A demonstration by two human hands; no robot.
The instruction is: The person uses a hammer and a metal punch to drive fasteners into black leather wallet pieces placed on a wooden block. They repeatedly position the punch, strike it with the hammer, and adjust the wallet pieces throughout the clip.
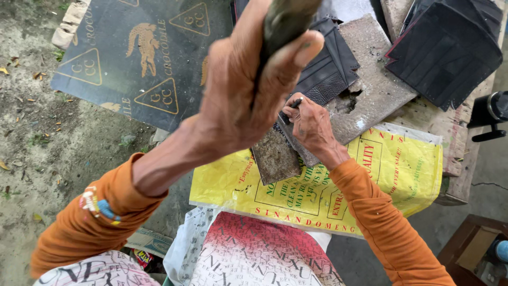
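My left hand (pixel 238 90) is raised close to the camera and gripped around the thick, dark handle of a striking tool (pixel 286 18); its head is out of frame. Lower down, my right hand (pixel 312 127) pinches a small dark metal punch (pixel 294 103) upright at the edge of a folded black leather piece (pixel 328 69). The leather lies on a chipped grey slab (pixel 375 79). A smaller dark block (pixel 275 156) sits just left of my right hand. Both arms wear orange sleeves.
A yellow printed sack (pixel 402 169) covers the work surface under the slab. A large dark printed sheet (pixel 132 58) lies on the dirt ground at left. Stacked black leather pieces (pixel 450 47) sit at top right, a black device (pixel 489 114) at the right edge, a wooden box (pixel 476 249) at bottom right.
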